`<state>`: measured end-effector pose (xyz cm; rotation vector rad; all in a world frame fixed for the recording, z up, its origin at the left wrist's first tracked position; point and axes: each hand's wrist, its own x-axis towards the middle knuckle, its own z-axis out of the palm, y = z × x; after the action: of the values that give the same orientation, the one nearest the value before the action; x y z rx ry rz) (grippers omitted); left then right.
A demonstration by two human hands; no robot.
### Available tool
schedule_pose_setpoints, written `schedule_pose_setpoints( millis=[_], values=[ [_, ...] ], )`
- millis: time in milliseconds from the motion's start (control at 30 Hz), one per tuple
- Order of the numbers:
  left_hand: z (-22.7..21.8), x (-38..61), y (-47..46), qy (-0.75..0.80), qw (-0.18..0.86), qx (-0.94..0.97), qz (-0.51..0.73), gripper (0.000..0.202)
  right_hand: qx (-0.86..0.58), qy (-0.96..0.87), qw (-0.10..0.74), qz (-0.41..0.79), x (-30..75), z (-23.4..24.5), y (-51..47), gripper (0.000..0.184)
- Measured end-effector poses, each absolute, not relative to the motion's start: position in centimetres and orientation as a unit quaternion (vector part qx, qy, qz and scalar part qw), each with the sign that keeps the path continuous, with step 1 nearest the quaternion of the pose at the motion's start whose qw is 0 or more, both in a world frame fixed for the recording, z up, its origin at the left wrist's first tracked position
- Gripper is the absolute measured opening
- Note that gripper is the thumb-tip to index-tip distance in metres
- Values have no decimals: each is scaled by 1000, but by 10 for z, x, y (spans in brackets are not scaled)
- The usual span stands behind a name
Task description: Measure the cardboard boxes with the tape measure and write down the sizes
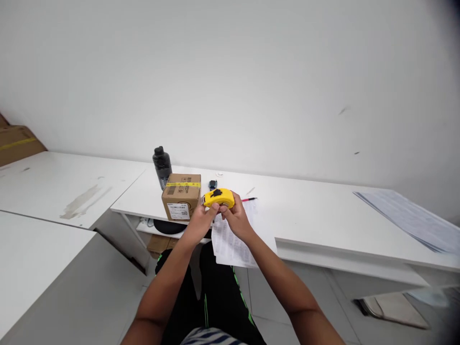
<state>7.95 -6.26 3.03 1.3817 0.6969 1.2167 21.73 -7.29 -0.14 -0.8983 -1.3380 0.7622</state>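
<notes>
Both hands hold a yellow tape measure [223, 195] with a black lock button on top, raised over the desk's front edge. My left hand [204, 216] is closed at its left end, near the metal tape tip. My right hand [235, 215] grips the right end of the case, its thumb pressed low on the body. Just left of it stands a cardboard box [181, 195] with yellow tape and a white label. Below my right hand a printed paper sheet [239, 244] hangs over the desk edge. Beyond it lies a red and black pen [249, 199].
A dark bottle [162, 165] stands behind the box. On the desk [309, 211] sits a small dark blue object [212, 184]. Stacked papers [409, 215] lie at the right. More cardboard boxes [19, 143] rest far left, and a shelf below the desk holds things.
</notes>
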Motion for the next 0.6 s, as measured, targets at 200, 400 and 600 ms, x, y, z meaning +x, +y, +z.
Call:
schedule_pose_setpoints(
  millis=[200,400,600],
  values=[
    [49,4,-87,336,648,526,437,39,-468,-736,461,164,204,25,-76,56],
    [47,-40,-69,397,626,453,495,39,-490,-778,389,52,210,37,-79,61],
    [61,-82,21,487,477,430,593,36,-597,-676,429,51,265,25,-51,73]
  ],
)
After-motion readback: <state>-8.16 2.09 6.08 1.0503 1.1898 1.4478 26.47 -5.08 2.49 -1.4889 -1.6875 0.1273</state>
